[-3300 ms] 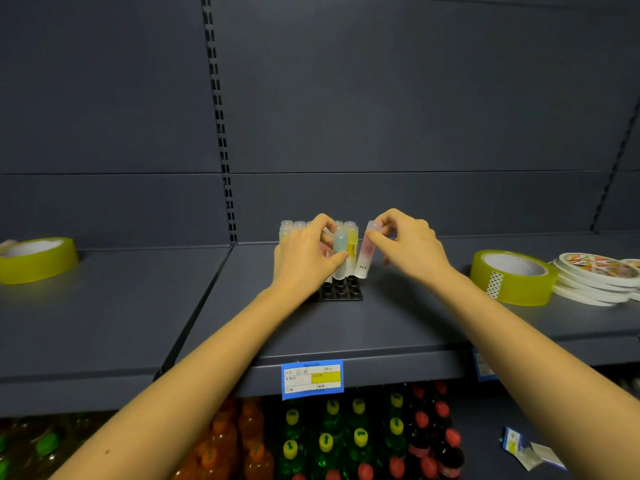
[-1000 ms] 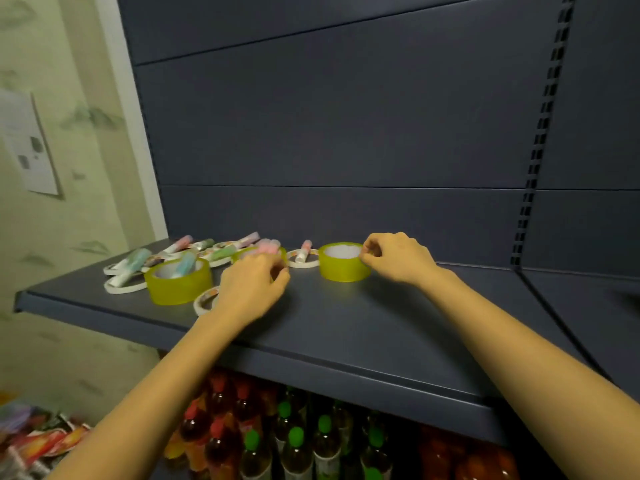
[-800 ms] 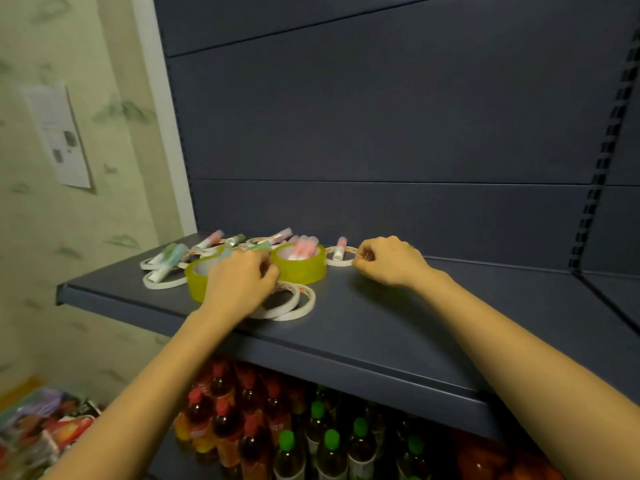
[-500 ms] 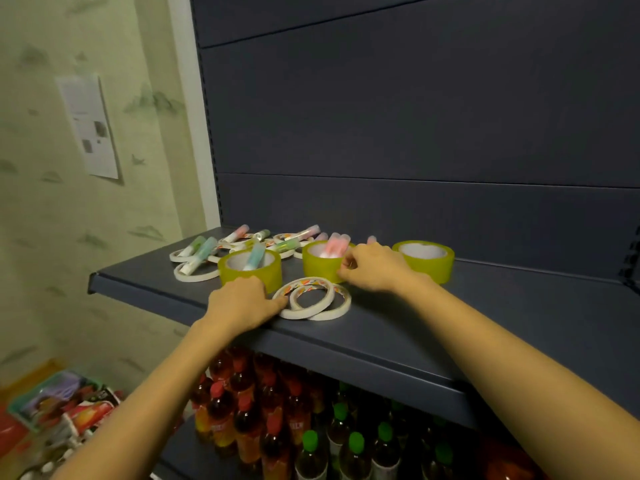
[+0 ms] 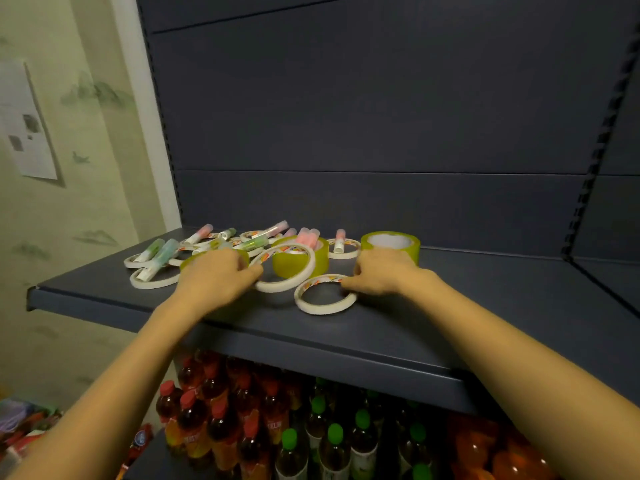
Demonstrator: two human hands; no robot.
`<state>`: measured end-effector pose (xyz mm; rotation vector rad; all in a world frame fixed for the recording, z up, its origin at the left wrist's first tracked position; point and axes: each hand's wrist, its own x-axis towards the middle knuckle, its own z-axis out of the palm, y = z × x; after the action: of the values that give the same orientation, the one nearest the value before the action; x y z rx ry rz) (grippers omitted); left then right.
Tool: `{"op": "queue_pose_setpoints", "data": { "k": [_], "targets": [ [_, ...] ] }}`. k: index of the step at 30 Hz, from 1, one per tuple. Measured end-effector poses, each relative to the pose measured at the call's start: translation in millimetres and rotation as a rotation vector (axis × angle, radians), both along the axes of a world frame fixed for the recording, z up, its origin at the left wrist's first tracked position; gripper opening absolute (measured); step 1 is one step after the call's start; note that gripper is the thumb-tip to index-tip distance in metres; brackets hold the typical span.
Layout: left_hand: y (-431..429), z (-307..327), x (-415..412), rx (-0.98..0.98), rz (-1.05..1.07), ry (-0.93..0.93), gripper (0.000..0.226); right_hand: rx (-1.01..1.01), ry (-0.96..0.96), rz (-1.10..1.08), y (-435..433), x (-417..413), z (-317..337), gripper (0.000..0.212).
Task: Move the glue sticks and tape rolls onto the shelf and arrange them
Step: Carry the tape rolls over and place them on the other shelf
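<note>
**Shelf, left end: sorting the thin tape rings**

Drink bottles (image 5: 242,427) are racked below the shelf (image 5: 346,341), out of my way.

My left hand (image 5: 216,275) has its fingers curled round the rim of the tilted tape ring (image 5: 282,287) and tips it up on edge. I'd guess that is the easiest way to lift so thin a band. My right hand (image 5: 379,275) pinches the right rim of the flat tape ring (image 5: 322,309), which lies on the shelf just beside the tilted one. That probably steadies it as the base of a stack.

Just behind the rings stands a green tape roll (image 5: 321,258) with pink glue sticks (image 5: 308,235) resting across its top. It crowds the tilted ring. Another green roll (image 5: 414,252) sits behind my right knuckles.

Further left, loose glue sticks (image 5: 162,249) lie tangled over more thin rings, unsorted. A third green roll is mostly hidden under my left hand.

The back panel (image 5: 381,202) closes it all off.
</note>
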<state>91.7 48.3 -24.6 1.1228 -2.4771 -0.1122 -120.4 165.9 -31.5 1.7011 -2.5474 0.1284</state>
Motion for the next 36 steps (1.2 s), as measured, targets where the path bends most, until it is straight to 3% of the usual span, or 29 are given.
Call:
{"op": "queue_pose_setpoints", "data": {
  "k": [12, 27, 36],
  "targets": [
    [130, 3, -144, -0.051, -0.396, 0.003, 0.045, -0.276, 0.008, -0.391, 213, -88, 14, 0.04],
    [411, -8, -280, 0.019, -0.658, 0.011, 0.05, -0.302, 0.102, -0.727, 548, -143, 9, 0.047],
    [546, -8, -345, -0.011, -0.851, 0.004, 0.051, -0.325, 0.074, -0.929, 700, -173, -3, 0.05]
  ]
}}
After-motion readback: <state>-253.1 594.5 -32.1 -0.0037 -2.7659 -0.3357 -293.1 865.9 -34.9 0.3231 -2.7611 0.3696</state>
